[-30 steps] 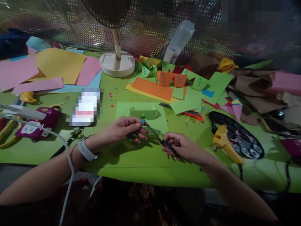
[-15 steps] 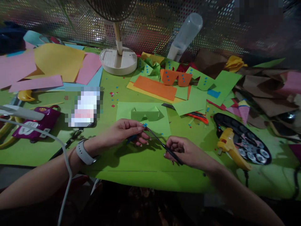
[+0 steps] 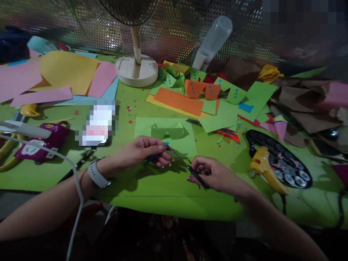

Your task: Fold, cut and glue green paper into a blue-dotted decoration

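Note:
My left hand (image 3: 144, 150) pinches a small blue strip of paper (image 3: 152, 157) between thumb and fingers, its tip at the scissor blades. My right hand (image 3: 214, 175) is closed round the black handles of a pair of scissors (image 3: 187, 166), whose blades reach up-left to the blue paper's tip. A grey watch sits on my left wrist (image 3: 95, 174). Just behind the hands lies a green sheet (image 3: 187, 145) with a folded green paper shape (image 3: 168, 130) on it. All of it rests on a green-covered table (image 3: 163, 188).
A yellow glue gun (image 3: 265, 170) lies on a dark round tray (image 3: 296, 170) at right. Orange and green folded papers (image 3: 201, 90), a fan base (image 3: 136, 70), a white bottle (image 3: 212, 40), pink and yellow sheets (image 3: 62, 76), a purple tool (image 3: 43, 141) and a white cable (image 3: 76, 181) surround.
The view shifted slightly. My hands stay almost in place; the scissors stay at the tip of the blue paper, and the right hand has crept a little left.

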### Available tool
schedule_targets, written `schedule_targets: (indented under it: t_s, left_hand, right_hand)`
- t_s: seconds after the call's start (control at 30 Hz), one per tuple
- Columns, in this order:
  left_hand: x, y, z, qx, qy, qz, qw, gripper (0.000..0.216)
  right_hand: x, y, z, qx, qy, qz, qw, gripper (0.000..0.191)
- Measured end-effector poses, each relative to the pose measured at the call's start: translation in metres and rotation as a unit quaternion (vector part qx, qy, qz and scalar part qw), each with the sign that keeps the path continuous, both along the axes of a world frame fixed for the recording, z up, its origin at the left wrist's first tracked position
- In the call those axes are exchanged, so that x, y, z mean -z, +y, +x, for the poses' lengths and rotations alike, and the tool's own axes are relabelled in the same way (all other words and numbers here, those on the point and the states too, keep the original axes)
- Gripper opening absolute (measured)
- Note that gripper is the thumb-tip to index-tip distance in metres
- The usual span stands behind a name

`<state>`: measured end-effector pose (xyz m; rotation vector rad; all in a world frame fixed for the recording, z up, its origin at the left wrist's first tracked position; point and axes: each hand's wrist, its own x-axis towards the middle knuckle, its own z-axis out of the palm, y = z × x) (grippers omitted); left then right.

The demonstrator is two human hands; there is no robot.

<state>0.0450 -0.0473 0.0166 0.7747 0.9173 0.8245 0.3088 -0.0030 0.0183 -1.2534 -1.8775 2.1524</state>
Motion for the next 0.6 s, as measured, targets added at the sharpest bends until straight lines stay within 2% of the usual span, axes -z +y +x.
schedule_targets:
  t_s: [0.4,0.6]
  left_hand:
    - [-0.0035,0.0012,0.0023,-0.008,0.008,-0.012,1.0,0.016]
    - [0.0022,0.0034,-0.0004,-0.018,-0.027,-0.085,0.996,0.019]
  right_hand:
    - [0.0001,0.0011,-0.0029,0.013,-0.007,-0.014,1.0,0.042]
    - [-0.0003,0.0042,-0.0006,0.024,-0.028,-0.042,0.998,0.044]
